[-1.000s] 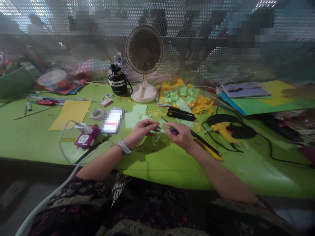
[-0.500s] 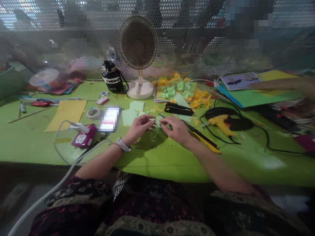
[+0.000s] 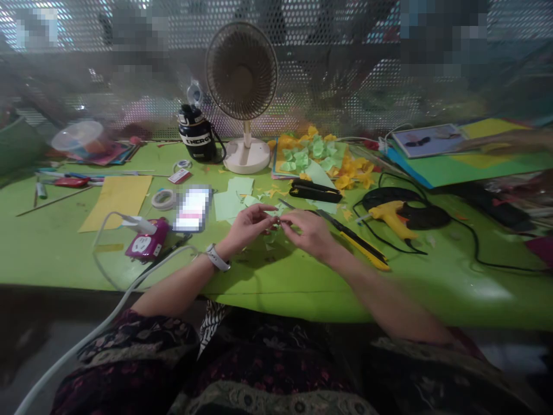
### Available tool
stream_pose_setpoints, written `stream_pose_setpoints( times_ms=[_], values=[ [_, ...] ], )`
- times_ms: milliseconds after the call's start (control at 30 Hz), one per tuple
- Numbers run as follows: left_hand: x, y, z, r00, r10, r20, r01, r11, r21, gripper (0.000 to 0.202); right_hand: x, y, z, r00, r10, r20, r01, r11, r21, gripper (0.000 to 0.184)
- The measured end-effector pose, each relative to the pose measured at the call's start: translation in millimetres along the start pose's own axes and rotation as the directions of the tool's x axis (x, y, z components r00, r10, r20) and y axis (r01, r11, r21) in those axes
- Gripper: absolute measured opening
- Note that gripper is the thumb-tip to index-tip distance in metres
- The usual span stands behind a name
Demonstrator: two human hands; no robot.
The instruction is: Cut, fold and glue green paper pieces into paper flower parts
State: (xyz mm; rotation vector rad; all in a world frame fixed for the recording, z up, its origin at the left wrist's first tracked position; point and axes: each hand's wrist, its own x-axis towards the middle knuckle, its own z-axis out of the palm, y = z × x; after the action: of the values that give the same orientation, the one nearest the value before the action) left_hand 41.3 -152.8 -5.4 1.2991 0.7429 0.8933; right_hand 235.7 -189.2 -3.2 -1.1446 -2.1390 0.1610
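Note:
My left hand [image 3: 250, 227], with a white watch band [image 3: 217, 257] at its wrist, and my right hand [image 3: 307, 231] meet over the green table. Thumb and fingers of both are pinched together at one spot; whatever is between the fingertips is too small to make out. Light green paper scraps [image 3: 270, 242] lie just under the fingertips. Behind my left hand are light green paper sheets [image 3: 223, 207]. A black stapler-like tool [image 3: 315, 191] lies behind my right hand, and a yellow-and-black cutter knife [image 3: 363, 246] is to its right.
Green and orange paper flowers [image 3: 317, 151] are piled beside a fan [image 3: 246, 157]. At right lies a yellow glue gun [image 3: 395, 219] with its cord; behind it another person's hand [image 3: 488, 141] rests over coloured sheets. A phone [image 3: 192, 208], tape roll [image 3: 163, 199] and purple power adapter [image 3: 148, 241] are left.
The light green paper piece that showed between my fingertips is no longer visible there. My fingertips have come closer together. The other person's hand has moved slightly right.

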Motion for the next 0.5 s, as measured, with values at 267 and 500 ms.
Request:
stream_pose_setpoints(
  times_ms=[267, 500],
  values=[
    [11, 21, -34.8, 0.995, 0.098, 0.031, -0.102, 0.896, 0.433, 0.017, 7, 19, -24, 0.937, 0.021, 0.348, -0.083, 0.983, 0.163, 0.015],
    [11, 19, -40.6, 0.952, 0.030, 0.303, -0.276, 0.508, 0.816, 0.017, 10, 20, -31, 0.824, 0.111, 0.555, -0.111, 0.993, -0.034, 0.020]
  ],
)
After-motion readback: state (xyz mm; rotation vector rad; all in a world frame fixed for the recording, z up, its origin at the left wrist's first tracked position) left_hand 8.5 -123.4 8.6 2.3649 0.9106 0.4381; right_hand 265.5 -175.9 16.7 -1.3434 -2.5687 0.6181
